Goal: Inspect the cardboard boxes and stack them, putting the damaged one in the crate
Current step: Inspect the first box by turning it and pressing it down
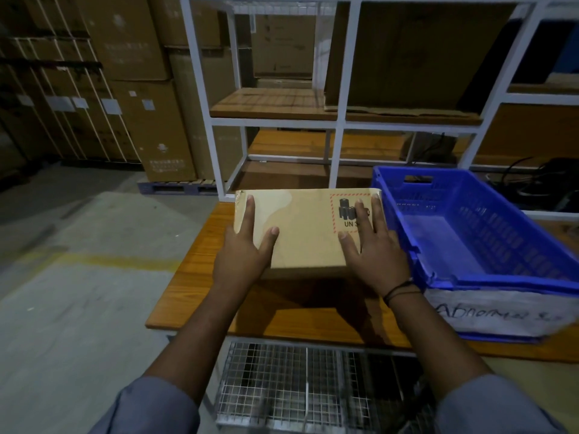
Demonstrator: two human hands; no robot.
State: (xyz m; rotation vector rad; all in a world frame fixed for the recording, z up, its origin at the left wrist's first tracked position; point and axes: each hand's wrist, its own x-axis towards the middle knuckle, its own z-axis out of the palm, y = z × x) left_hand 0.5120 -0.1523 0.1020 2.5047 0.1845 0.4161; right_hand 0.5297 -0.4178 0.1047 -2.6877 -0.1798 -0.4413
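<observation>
You are laying your left hand (241, 255) and right hand (372, 255) flat on the cardboard box (300, 233), fingers (250, 214) straight and apart; it is lying on the surface (194, 277) (just beside the blue crate (438, 195)).

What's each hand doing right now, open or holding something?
Left hand: open, fingers straight, resting flat on the cardboard box.
Right hand: open, fingers straight, resting on top of the same box.
</observation>
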